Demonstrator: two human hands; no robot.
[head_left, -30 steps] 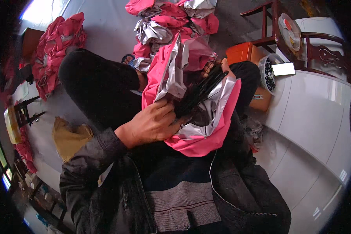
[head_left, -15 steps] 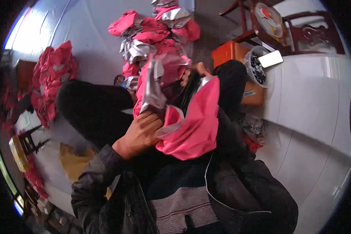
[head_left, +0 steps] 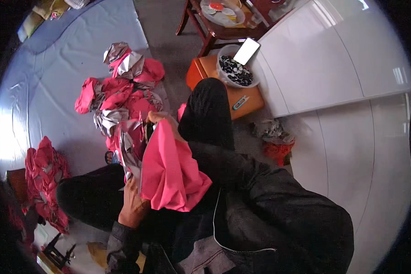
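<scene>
Between the knees (head_left: pixel 208 116), left grip (head_left: pixel 134 204) pinches cloth (head_left: pixel 172 169), right grip (head_left: pixel 161 119) is too hidden to judge; even tension should help.

On the box (head_left: pixel 252 98) stands a tub (head_left: pixel 218 67) of small discs (head_left: pixel 235 71), with a phone (head_left: pixel 247 51) at its far right rim; thread snips (head_left: pixel 239 103) lie on the box's near part. Beyond the box is a chair (head_left: pixel 235 33), a dish (head_left: pixel 221 19) on its seat. Right of the box runs a tiled ledge (head_left: pixel 315 64); nearer and right, a plastic bag (head_left: pixel 274 131). Left of it, a sheet (head_left: pixel 98 29) bears a fabric heap (head_left: pixel 116 91). Left of the box and nearer, a held fabric piece (head_left: pixel 171 176) hangs over the person's lap.
</scene>
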